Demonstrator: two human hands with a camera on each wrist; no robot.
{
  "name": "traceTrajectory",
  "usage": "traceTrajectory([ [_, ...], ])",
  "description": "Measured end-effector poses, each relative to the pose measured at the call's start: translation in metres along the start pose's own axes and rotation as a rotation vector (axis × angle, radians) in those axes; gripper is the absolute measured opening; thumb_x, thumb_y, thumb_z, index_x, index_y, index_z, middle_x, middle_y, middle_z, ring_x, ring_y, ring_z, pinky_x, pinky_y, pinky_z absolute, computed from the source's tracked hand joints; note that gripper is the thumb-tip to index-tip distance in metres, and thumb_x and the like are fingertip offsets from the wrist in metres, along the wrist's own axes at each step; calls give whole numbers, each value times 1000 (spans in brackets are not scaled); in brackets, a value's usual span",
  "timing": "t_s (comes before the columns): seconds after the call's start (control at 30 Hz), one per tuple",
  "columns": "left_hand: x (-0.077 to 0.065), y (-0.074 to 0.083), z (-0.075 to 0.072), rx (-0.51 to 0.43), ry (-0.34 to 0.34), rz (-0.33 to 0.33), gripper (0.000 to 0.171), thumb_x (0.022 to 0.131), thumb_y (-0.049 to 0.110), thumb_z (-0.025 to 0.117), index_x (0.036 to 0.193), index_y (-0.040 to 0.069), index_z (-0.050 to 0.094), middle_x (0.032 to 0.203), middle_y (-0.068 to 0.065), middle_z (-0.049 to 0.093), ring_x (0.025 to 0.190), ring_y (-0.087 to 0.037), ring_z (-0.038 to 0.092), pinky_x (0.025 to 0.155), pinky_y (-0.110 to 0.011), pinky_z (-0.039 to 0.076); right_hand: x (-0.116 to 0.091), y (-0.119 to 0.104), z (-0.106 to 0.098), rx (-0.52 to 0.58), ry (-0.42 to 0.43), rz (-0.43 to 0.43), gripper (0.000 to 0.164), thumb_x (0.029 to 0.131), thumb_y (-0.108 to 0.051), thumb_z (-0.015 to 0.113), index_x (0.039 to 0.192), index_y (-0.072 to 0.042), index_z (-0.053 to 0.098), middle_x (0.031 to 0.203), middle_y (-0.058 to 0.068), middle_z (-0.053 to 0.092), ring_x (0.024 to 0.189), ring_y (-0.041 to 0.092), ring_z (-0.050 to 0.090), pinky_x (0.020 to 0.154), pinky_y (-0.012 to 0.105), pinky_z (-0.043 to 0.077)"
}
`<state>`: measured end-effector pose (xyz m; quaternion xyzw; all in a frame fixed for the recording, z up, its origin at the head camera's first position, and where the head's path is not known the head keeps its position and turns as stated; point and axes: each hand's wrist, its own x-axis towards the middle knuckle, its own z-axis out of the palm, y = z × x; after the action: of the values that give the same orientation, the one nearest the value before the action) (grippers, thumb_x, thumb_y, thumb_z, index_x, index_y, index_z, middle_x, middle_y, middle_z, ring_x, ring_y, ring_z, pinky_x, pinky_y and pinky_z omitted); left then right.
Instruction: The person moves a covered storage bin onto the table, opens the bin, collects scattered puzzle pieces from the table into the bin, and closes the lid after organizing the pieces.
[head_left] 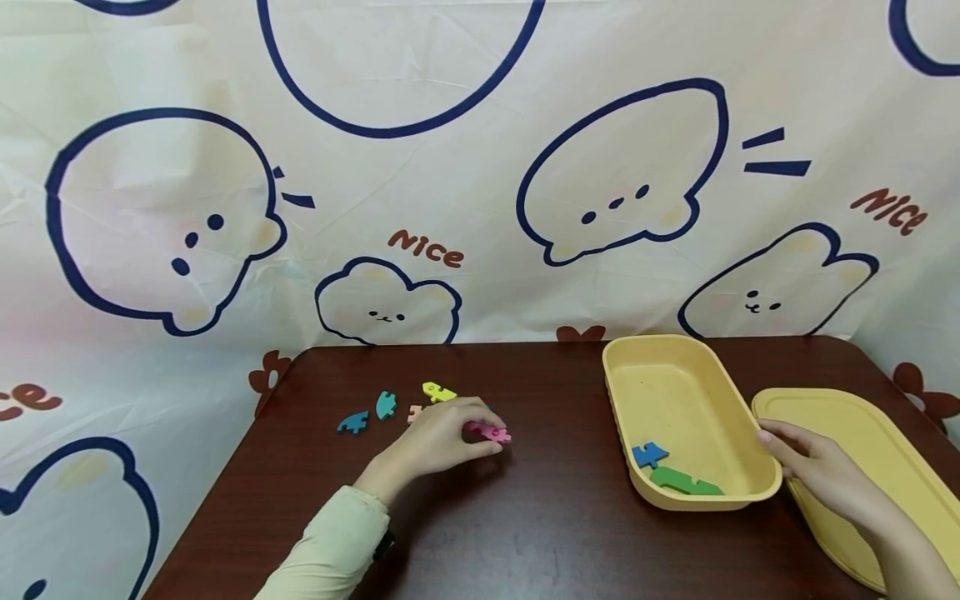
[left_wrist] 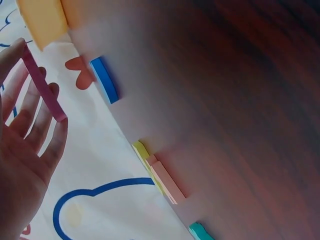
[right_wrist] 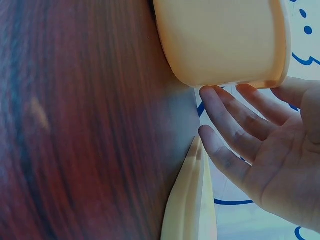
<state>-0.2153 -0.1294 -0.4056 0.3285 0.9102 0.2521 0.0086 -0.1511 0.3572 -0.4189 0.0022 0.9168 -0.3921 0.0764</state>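
Observation:
My left hand (head_left: 442, 437) pinches a pink puzzle piece (head_left: 495, 433) between thumb and fingertips, above the table. In the left wrist view the pink puzzle piece (left_wrist: 44, 90) is seen edge-on, spanning from the thumb to the fingers. My right hand (head_left: 825, 475) holds the right rim of a yellow plastic box (head_left: 693, 417), thumb at the rim and fingers against the outer wall. Inside the box's near end lie a blue puzzle piece (head_left: 649, 454) and a green puzzle piece (head_left: 682, 481).
Left of the box, on the dark wooden table (head_left: 540, 542), lie a dark blue piece (head_left: 353, 422), a teal piece (head_left: 386, 405), a yellow piece (head_left: 438, 392) and a salmon piece (head_left: 415, 413). Another blue piece (left_wrist: 104, 80) lies nearby. A yellow lid (head_left: 847, 417) rests at the right.

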Motion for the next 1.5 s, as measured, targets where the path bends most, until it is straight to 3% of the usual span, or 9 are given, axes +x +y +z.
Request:
traceTrajectory([
  [0.3, 4, 8, 3, -28, -20, 21, 26, 87, 37, 77, 111, 28, 74, 101, 16, 63, 90, -3, 56, 78, -26, 50, 1, 1, 1, 9, 0, -9, 63, 108, -37, 40, 144, 14, 36, 137, 37, 45, 86, 0, 59, 70, 25, 50],
  [0.77, 14, 24, 8, -23, 32, 86, 27, 87, 35, 78, 113, 26, 74, 102, 15, 64, 91, -5, 57, 81, -25, 50, 2, 2, 1, 27, 6, -18, 63, 108, -36, 40, 144, 15, 35, 136, 38, 46, 85, 1, 61, 69, 25, 51],
  [1.27, 20, 30, 17, -4, 72, 132, 27, 85, 37, 79, 110, 26, 75, 99, 16, 63, 87, -2, 54, 72, -23, 47, 1, 2, 0, 24, 1, -6, 64, 108, -37, 40, 144, 15, 35, 135, 38, 47, 84, 6, 63, 69, 25, 50],
  [1.5, 26, 37, 20, -31, 58, 145, 28, 85, 37, 79, 111, 25, 75, 100, 16, 63, 90, -2, 54, 76, -23, 47, 0, 2, 1, 22, 5, -12, 63, 108, -36, 41, 143, 16, 36, 135, 38, 47, 84, 4, 63, 69, 25, 50],
])
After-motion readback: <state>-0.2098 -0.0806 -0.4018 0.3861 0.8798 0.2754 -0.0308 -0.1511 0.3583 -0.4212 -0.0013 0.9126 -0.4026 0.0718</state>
